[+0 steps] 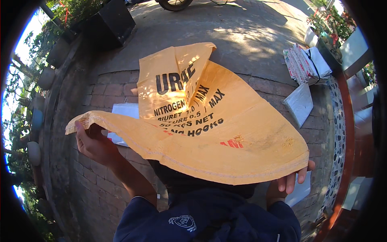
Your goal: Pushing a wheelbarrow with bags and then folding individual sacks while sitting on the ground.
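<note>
A large yellow-orange woven sack [201,151] with black printing spreads out in front of me, its far part lying folded and its near stitched edge lifted. At the near left corner, my left hand [96,147] pinches the sack, thumb and fingers closed on the edge. My right hand [291,182] is at the near right corner, its fingers curled under the stitched edge and partly hidden by the cloth. Small red marks and a frayed patch show near the right side. The sack covers much of what lies beneath it.
White sheets [125,109] stick out under the sack's left side, and another white piece [301,190] lies by my right hand. At the far right stand a bundle of folded sacks [300,62] tied with black cord and a flat white packet [300,104]. Planters [115,24] line the brick paving.
</note>
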A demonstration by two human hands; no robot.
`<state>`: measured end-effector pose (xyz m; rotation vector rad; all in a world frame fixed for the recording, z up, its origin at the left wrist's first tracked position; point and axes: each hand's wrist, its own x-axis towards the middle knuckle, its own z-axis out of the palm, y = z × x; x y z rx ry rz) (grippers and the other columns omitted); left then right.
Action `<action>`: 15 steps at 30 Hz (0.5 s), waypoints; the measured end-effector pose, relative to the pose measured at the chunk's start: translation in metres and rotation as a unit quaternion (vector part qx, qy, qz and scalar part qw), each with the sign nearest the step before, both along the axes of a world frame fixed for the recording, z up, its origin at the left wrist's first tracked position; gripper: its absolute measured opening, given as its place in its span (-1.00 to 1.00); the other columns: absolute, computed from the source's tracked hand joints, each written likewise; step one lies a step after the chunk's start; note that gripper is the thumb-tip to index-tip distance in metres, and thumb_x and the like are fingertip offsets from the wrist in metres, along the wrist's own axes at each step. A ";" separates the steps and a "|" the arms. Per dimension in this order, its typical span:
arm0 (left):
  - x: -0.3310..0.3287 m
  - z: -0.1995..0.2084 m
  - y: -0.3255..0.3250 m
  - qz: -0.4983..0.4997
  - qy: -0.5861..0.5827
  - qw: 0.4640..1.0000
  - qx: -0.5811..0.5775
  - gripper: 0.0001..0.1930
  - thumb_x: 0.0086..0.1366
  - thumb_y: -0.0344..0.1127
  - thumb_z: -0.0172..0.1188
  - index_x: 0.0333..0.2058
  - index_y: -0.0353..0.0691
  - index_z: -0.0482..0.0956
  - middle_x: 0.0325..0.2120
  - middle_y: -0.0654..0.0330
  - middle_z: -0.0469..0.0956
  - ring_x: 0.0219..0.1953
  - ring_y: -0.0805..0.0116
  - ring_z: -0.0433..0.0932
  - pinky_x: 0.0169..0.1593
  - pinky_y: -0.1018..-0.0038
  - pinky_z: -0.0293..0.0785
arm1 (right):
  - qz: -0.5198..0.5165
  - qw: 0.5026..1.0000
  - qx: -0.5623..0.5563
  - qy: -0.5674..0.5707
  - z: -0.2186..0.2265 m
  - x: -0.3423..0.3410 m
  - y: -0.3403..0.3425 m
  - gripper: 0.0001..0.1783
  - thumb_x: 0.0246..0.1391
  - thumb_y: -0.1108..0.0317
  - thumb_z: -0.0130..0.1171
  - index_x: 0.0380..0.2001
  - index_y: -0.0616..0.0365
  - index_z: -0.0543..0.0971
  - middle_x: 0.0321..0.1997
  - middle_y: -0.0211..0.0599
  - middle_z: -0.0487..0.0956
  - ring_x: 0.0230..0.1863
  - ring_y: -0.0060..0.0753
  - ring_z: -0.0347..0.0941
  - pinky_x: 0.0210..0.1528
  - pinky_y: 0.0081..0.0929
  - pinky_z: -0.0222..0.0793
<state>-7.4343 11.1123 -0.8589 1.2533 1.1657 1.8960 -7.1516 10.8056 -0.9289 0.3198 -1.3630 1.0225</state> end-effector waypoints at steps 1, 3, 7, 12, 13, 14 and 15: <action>0.004 -0.002 0.007 -0.001 -0.002 1.000 -0.003 -0.68 0.26 -0.19 0.05 -0.38 -0.42 0.50 -0.51 0.10 0.57 -0.47 0.38 0.57 -0.43 0.53 0.47 | -0.001 1.000 -0.003 -0.002 0.006 0.001 0.007 -0.39 0.27 0.01 -0.55 0.01 0.25 0.35 -0.14 0.17 0.51 -0.09 0.03 0.46 -0.02 -0.22 0.36; 0.013 -0.009 0.022 -0.079 -0.122 0.989 -0.022 -0.68 0.26 -0.19 0.06 -0.38 -0.42 0.49 -0.51 0.09 0.58 -0.53 0.37 0.57 -0.43 0.53 0.48 | -0.035 0.997 -0.063 0.012 0.024 0.002 0.024 -0.40 0.27 0.00 -0.54 0.04 0.20 0.33 -0.17 0.18 0.52 -0.15 0.01 0.49 -0.10 -0.29 0.43; 0.037 -0.032 0.087 -0.081 0.001 0.996 -0.021 -0.71 0.28 -0.22 0.03 -0.41 -0.39 0.51 -0.52 0.12 0.58 -0.51 0.37 0.60 -0.52 0.61 0.44 | -0.135 0.960 -0.244 -0.003 0.062 0.028 0.095 -0.46 0.31 0.03 -0.48 0.00 0.14 0.41 -0.61 -0.27 0.57 -0.66 -0.37 0.48 -0.61 -0.57 0.30; 0.074 -0.077 0.189 -0.159 0.021 0.983 -0.093 -0.70 0.33 -0.28 -0.08 -0.25 -0.46 0.48 -0.33 0.04 0.57 -0.38 0.32 0.62 -0.44 0.56 0.53 | -0.159 0.859 -0.479 0.085 0.040 0.121 0.220 -0.47 0.28 0.03 -0.34 -0.09 0.24 0.46 -0.43 -0.34 0.58 -0.40 -0.44 0.49 -0.41 -0.59 0.37; 0.082 -0.086 0.214 -0.219 0.013 0.971 -0.095 -0.70 0.33 -0.31 -0.12 -0.14 -0.44 0.43 -0.19 0.01 0.50 -0.22 0.26 0.56 -0.32 0.49 0.53 | -0.169 0.863 -0.473 0.056 0.040 0.127 0.239 -0.49 0.28 0.04 -0.32 -0.09 0.23 0.46 -0.35 -0.31 0.59 -0.33 -0.42 0.51 -0.35 -0.62 0.40; 0.081 -0.092 0.232 -0.275 0.007 0.956 -0.099 -0.67 0.34 -0.34 -0.15 -0.03 -0.41 0.38 -0.05 -0.03 0.44 -0.06 0.20 0.51 -0.20 0.42 0.53 | -0.160 0.865 -0.473 0.058 0.043 0.118 0.246 -0.49 0.28 0.04 -0.32 -0.09 0.23 0.46 -0.35 -0.31 0.59 -0.33 -0.42 0.51 -0.35 -0.62 0.40; 0.094 -0.084 0.220 -0.278 0.008 0.955 -0.100 -0.67 0.34 -0.34 -0.15 -0.03 -0.41 0.38 -0.05 -0.03 0.44 -0.06 0.20 0.51 -0.20 0.42 0.53 | -0.238 0.851 -0.463 0.067 0.051 0.114 0.249 -0.49 0.27 0.03 -0.30 -0.06 0.23 0.44 -0.26 -0.26 0.57 -0.25 -0.40 0.50 -0.27 -0.59 0.41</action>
